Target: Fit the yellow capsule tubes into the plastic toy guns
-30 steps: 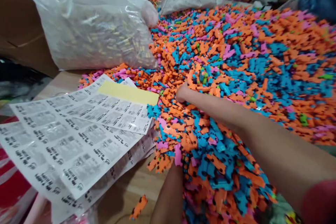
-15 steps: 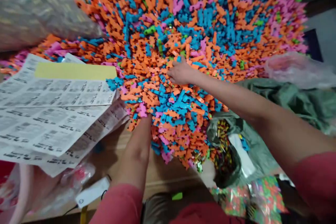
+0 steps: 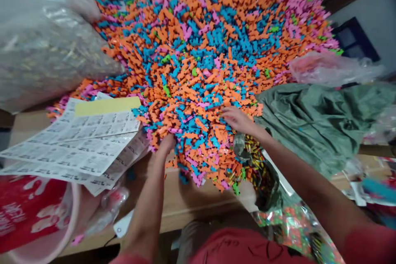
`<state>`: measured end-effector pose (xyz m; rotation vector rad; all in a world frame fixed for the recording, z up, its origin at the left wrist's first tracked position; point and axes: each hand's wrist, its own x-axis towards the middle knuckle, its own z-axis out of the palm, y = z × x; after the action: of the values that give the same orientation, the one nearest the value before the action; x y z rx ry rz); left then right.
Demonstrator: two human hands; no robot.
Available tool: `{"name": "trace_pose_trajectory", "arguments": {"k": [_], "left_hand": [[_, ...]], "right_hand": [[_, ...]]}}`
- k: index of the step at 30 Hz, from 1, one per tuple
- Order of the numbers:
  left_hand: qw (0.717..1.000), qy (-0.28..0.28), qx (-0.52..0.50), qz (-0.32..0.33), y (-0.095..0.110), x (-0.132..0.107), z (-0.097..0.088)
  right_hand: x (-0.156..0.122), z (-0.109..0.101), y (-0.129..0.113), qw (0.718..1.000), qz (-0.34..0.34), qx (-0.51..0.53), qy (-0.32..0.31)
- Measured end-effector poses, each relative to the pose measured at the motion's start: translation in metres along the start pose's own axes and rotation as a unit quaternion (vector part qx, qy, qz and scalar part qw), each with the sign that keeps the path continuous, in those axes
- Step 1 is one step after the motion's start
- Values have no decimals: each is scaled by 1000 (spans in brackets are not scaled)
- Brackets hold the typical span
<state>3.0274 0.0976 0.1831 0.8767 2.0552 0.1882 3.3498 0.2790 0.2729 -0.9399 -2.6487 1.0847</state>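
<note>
A wide heap of small plastic pieces [image 3: 198,90] in orange, blue, pink and green spreads before me; the pieces look like little toy shapes, too small to name surely. At the heap's near left edge, my left hand [image 3: 168,142] reaches in, its fingers hidden among the pieces. My right hand [image 3: 237,120] rests on the right side of the heap with its fingers stretched out to the left, touching orange pieces. Just below the right wrist is a green bag [image 3: 239,146] holding small dark, yellow and red pieces [image 3: 252,148].
Printed label sheets [image 3: 93,148] with a yellow strip [image 3: 108,106] lie at left. Behind them is a large clear bag [image 3: 55,57]. A pink bucket [image 3: 76,214] stands at lower left. Green cloth-like sheeting [image 3: 309,119] and a clear plastic bag [image 3: 334,68] lie at right.
My right hand has come back from the middle of the heap toward me and to the right. The left hand has shifted slightly left, and the view has tilted to show more of the far heap.
</note>
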Motion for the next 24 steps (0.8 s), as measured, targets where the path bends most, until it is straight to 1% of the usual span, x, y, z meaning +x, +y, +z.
{"name": "trace_pose_trajectory", "arguments": {"k": [1, 3, 5, 6, 8, 10, 12, 13, 14, 16, 18, 19, 20, 22, 24], "left_hand": [[1000, 18, 3, -10, 2, -10, 4], [998, 66, 3, -12, 10, -28, 19], [991, 124, -30, 28, 28, -39, 36], [986, 146, -57, 57, 41, -40, 44], [975, 158, -114, 104, 69, -34, 54], [973, 140, -145, 109, 95, -20, 55], [976, 122, -154, 98, 111, -6, 50], [976, 115, -152, 105, 115, -1, 46], [975, 108, -145, 126, 116, 1, 43], [968, 93, -118, 203, 113, -3, 40], [951, 80, -78, 287, 104, -17, 42], [944, 75, -59, 317, 99, -27, 44], [938, 70, -42, 336, 93, -39, 48], [933, 70, -22, 353, 80, -65, 55], [935, 102, -30, 339, 64, -92, 65]], "right_hand": [[-3, -1, 15, 999, 33, 16, 38], [1, -1, 43, 987, 118, 52, 101], [17, 2, 59, 964, 213, 86, 137], [28, 5, 62, 953, 247, 98, 142], [47, 14, 59, 948, 273, 99, 128], [60, 26, 48, 957, 264, 79, 87], [61, 39, 31, 965, 254, 57, 39], [57, 45, 22, 967, 249, 48, 24], [50, 50, 13, 970, 239, 40, 18], [31, 58, -6, 978, 204, 26, 24], [9, 60, -24, 986, 165, 11, 35], [-2, 60, -32, 988, 148, 3, 38], [-14, 59, -40, 990, 136, -4, 39], [-39, 58, -54, 992, 116, -18, 44], [-71, 62, -66, 992, 104, -20, 62]]}}
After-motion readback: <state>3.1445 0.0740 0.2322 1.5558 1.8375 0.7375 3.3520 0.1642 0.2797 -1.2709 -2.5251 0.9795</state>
